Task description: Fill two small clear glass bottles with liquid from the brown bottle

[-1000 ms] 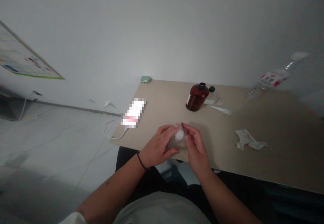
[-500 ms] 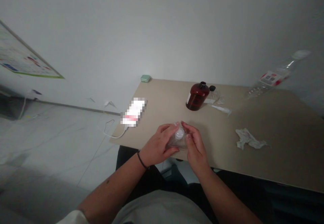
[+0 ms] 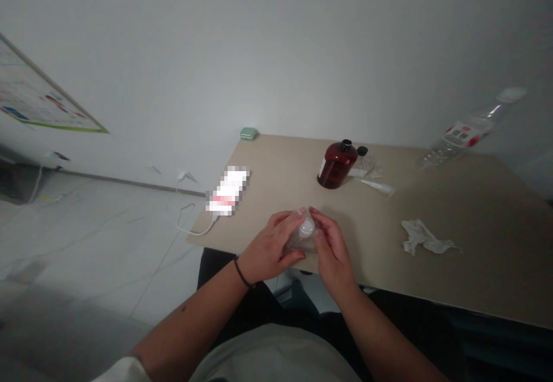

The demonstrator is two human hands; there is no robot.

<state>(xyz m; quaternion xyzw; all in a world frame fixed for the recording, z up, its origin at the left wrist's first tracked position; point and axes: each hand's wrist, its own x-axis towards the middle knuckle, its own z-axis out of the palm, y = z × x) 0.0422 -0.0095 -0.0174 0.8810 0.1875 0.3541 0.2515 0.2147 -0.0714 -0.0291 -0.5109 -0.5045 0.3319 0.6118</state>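
Note:
Near the front edge of the table, a small clear bottle [image 3: 298,242] with a white cap [image 3: 306,228] sits between my two hands. My left hand [image 3: 273,244] is closed around its left side, the fingers reaching up beside the cap. From the right, my right hand [image 3: 334,249] grips the same bottle, thumb toward me and fingers behind. Much of the bottle's body is hidden by the fingers. Beyond the hands stands a dark red-brown bottle [image 3: 337,166] with an uncapped-looking black neck.
Behind the brown bottle are a small clear bottle with a black cap [image 3: 363,152] and a white tube-like item [image 3: 378,186]. Crumpled tissue [image 3: 425,238] lies to the right. A tall clear plastic bottle [image 3: 469,131] stands at the back right. A cabled phone [image 3: 228,191] and green case [image 3: 247,133] are left.
Almost nothing differs. My right hand has shifted very slightly to the left against the clear bottle; my left hand stays in place.

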